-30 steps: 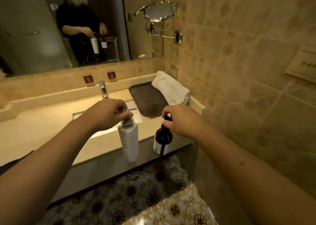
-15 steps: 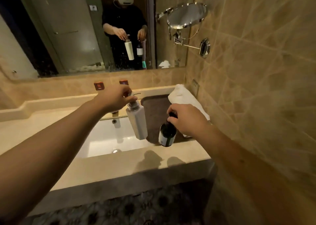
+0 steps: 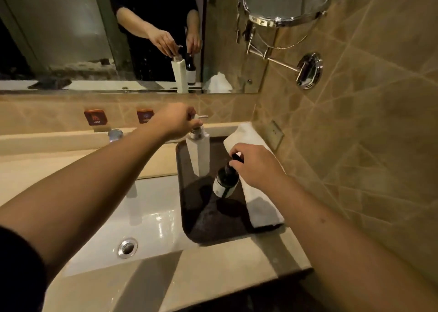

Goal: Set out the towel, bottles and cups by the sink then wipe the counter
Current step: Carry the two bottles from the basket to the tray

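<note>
Left hand (image 3: 176, 122) fingers gripping white bottle (image 3: 198, 152) pump, frame centre; right hand (image 3: 257, 166) fingers pinching dark bottle (image 3: 226, 181) neck, both hanging over tray (image 3: 213, 228).

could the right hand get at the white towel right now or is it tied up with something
Probably not without letting go first. The right hand is closed on the neck of the dark bottle, held above the dark tray. The white towel lies right beside and beneath it, uncovered, so nothing else blocks it.
</note>
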Available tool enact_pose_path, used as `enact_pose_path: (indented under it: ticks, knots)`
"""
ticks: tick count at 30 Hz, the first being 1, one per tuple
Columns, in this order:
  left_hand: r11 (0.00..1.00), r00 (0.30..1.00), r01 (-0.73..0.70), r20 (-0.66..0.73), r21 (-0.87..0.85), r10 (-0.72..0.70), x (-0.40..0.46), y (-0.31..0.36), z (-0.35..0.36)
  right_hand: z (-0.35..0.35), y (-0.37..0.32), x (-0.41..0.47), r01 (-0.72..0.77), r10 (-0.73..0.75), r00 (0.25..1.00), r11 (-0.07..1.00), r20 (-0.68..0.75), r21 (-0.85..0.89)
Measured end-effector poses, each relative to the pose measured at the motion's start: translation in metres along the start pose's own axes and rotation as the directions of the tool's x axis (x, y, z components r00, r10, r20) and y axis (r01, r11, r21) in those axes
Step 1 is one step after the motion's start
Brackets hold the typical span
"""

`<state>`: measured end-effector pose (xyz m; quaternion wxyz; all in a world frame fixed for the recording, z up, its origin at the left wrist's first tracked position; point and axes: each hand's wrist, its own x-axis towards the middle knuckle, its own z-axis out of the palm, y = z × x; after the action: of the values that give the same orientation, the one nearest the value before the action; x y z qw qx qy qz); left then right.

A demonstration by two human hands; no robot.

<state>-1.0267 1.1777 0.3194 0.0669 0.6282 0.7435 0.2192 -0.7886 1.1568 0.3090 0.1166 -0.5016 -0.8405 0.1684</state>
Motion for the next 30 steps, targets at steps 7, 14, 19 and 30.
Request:
enact_pose_path:
  ticks: [7, 14, 19, 30]
  knots:
    - [1.000, 0.997, -0.023, 0.077, 0.021, 0.021, 0.097, -0.039, 0.037, 0.032, 0.000, 0.099, -0.066, 0.070, 0.997, 0.995, 0.044, -0.073]
    - [0.997, 0.993, -0.066, 0.105, 0.032, 0.062, 0.148, -0.070, 0.063, 0.067, 0.004, 0.165, -0.076, 0.080, 0.994, 0.995, 0.068, -0.065]
    - [0.995, 0.989, -0.090, 0.123, 0.037, 0.085, 0.164, -0.084, 0.071, 0.079, 0.003, 0.196, -0.087, 0.098, 0.992, 0.989, 0.085, -0.121]
    - [0.993, 0.987, -0.118, 0.111, 0.023, 0.115, 0.189, -0.098, 0.082, 0.099, 0.007, 0.226, -0.087, 0.093, 0.994, 0.992, 0.061, -0.092]
